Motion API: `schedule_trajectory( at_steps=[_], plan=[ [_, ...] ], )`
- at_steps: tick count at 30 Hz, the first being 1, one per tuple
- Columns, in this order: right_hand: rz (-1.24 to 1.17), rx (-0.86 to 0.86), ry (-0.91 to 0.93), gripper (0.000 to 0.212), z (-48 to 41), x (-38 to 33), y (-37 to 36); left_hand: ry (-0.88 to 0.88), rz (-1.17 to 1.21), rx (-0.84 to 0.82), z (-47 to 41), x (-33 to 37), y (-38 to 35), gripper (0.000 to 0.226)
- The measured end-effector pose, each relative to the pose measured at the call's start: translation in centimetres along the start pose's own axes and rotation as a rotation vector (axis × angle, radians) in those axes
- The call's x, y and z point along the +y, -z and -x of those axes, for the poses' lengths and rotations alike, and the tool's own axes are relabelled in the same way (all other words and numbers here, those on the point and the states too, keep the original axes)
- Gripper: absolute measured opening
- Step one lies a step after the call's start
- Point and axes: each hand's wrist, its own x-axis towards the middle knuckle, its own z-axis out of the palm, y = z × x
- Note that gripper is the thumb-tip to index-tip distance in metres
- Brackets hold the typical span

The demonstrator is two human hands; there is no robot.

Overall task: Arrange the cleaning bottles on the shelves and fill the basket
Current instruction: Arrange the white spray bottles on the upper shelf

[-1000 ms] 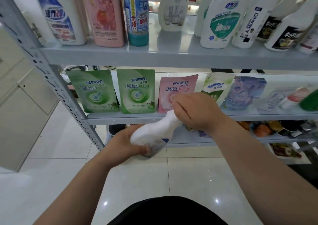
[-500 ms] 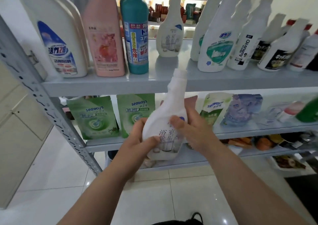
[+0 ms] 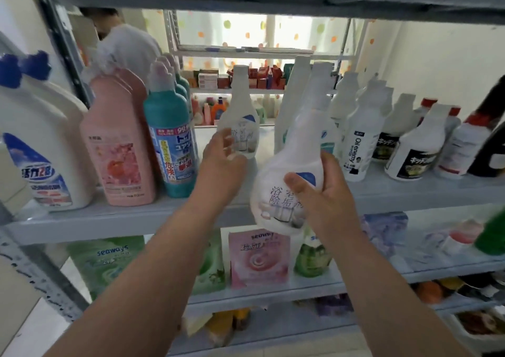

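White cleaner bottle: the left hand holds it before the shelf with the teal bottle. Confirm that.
Not quite: the head view shows the right hand gripping the white cleaner bottle before the shelf with the teal bottle. The left hand is open, by a matching bottle on that shelf.

Left hand (image 3: 221, 162) partly covers the standing bottle (image 3: 241, 102)
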Motion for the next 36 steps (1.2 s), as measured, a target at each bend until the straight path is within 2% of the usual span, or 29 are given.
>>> schedule_trajectory(
  at_steps=[5, 7, 9, 11, 13, 16, 21, 26, 31, 36],
  plan=[
    [0.025, -0.072, 0.007, 0.045, -2.4, 0.7, 0.3, 0.049, -0.200, 0.071, -7.7, -0.6, -2.9, 0.116],
    [0.027, -0.101, 0.009, 0.046, -3.0, 1.2, 0.4, 0.101, -0.244, 0.087, -9.9, -1.3, -3.4, 0.127],
    [0.034, -0.118, 0.019, 0.047, -3.5, 1.5, 0.6, 0.181, -0.297, 0.138, -11.4, -1.9, -3.7, 0.120],
    [0.053, -0.129, 0.041, 0.047, -3.8, 1.7, 0.8, 0.215, -0.330, 0.187, -12.0, -2.7, -3.7, 0.101],
    [0.061, -0.131, 0.055, 0.047, -4.0, 1.7, 0.9, 0.187, -0.327, 0.185, -11.8, -3.4, -3.5, 0.081],
    [0.073, -0.129, 0.066, 0.046, -4.1, 1.8, 1.0, 0.116, -0.253, 0.148, -10.7, -3.9, -3.0, 0.068],
    [0.072, -0.082, 0.068, 0.049, -3.9, 2.0, 0.9, 0.040, -0.206, 0.161, -6.4, -3.1, -2.2, 0.061],
    [0.093, -0.022, 0.087, 0.044, -3.0, 1.8, 0.5, -0.117, -0.076, 0.176, 0.7, -2.2, 0.5, 0.055],
    [0.114, 0.040, 0.083, 0.053, -2.1, 1.3, -0.2, -0.097, 0.018, 0.157, 6.3, -1.4, 4.0, 0.059],
    [0.188, 0.059, 0.083, 0.051, -2.7, 1.4, -2.1, -0.033, 0.061, 0.112, 9.9, -2.6, 7.4, 0.060]
  ],
)
